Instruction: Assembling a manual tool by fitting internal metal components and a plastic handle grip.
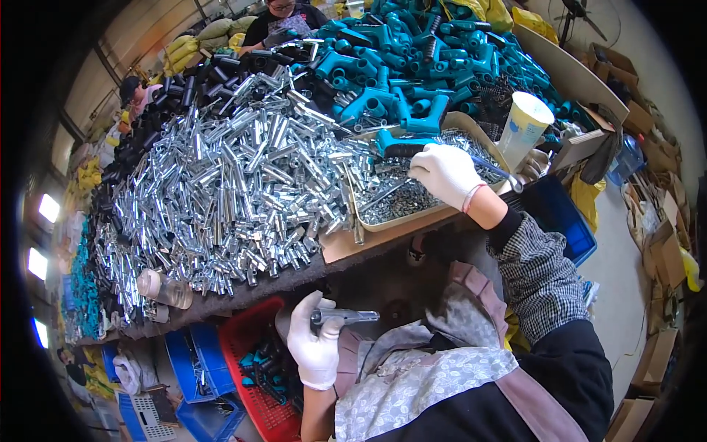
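Below the table edge, my left hand (315, 345), in a white glove, is closed around a slim silver metal part (346, 316) that points right. My right hand (447, 175), also gloved, reaches over a shallow cream tray (412, 223) of small metal pieces (401, 202). Its fingers are curled together; what they hold, if anything, is hidden. Just beyond the fingers lies a teal and black handle-shaped part (401, 143). A metal tool with a ring end (514, 184) rests by the tray's right side. Left of the tray spreads a big heap of shiny metal tubes (236, 177).
Behind are piled teal tool housings (383, 66) and black sleeves (158, 110). A pale cup (526, 121) stands at right, a clear bottle (168, 289) lies at the table's left front. Below are a red basket (239, 324) and blue bins (180, 361). One co-worker (283, 18) sits opposite.
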Tool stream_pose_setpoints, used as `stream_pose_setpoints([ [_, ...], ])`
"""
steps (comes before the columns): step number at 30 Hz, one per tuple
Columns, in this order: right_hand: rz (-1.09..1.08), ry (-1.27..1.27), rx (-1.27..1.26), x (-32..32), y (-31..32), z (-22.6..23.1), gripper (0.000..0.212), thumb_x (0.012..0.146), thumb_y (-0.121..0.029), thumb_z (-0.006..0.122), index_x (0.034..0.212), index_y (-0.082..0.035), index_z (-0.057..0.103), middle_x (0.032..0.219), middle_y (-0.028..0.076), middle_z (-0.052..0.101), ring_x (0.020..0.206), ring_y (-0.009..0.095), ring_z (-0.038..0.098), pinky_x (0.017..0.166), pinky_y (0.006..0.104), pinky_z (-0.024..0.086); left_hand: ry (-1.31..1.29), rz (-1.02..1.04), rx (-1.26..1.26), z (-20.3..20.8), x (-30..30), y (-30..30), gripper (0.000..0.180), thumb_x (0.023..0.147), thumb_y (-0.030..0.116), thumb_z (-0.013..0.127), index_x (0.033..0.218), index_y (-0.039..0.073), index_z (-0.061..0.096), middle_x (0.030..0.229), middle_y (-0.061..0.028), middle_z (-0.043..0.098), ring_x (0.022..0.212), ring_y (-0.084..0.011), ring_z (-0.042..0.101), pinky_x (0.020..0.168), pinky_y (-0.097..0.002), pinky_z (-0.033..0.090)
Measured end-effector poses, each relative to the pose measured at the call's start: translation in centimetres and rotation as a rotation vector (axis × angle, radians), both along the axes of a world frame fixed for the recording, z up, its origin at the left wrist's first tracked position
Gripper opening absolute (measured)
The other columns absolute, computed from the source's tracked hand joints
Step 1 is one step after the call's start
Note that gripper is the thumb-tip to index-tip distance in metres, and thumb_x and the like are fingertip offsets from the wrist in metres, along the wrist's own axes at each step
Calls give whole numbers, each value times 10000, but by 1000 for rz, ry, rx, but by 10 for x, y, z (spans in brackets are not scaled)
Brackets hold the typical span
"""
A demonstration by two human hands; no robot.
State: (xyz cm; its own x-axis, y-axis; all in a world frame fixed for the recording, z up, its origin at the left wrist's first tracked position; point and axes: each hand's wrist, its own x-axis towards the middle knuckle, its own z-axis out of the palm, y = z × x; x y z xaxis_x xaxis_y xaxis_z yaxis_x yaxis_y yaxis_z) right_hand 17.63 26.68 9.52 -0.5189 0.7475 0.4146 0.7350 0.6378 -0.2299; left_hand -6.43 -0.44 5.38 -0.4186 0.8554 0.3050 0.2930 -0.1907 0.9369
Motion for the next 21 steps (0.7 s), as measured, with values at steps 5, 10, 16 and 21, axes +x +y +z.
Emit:
stream_pose_setpoints([
  [5,-75,-255,-34,2,-9,5,316,773,-399,754,883,-103,774,962,169,648,934,353,650,804,441,530,94,33,-7,-5,-4,-5,554,853,347,793,1246,5,603,994,-92,678,868,-159,645,814,-293,518],
  [10,95,76,278,6,-23,4,264,697,-261,817,861,-82,714,949,119,631,913,354,604,818,430,486,71,109,28,-1,-3,-4,556,902,387,741,1256,-17,595,996,-90,670,855,-155,633,817,-292,514],
  [16,459,353,-577,0,-126,-23,268,874,-276,692,993,-38,665,893,175,672,856,354,673,761,391,534,-156,154,118,5,6,7,588,986,397,628,1328,-71,528,1118,-128,619,1003,-186,593,907,-319,472],
  [21,488,512,-1003,-6,-165,-63,347,879,-302,713,1067,-12,678,863,141,680,787,232,664,738,335,521,-206,-31,-65,-3,34,8,618,964,449,643,1314,-55,566,1065,-128,658,947,-184,620,866,-323,496],
])
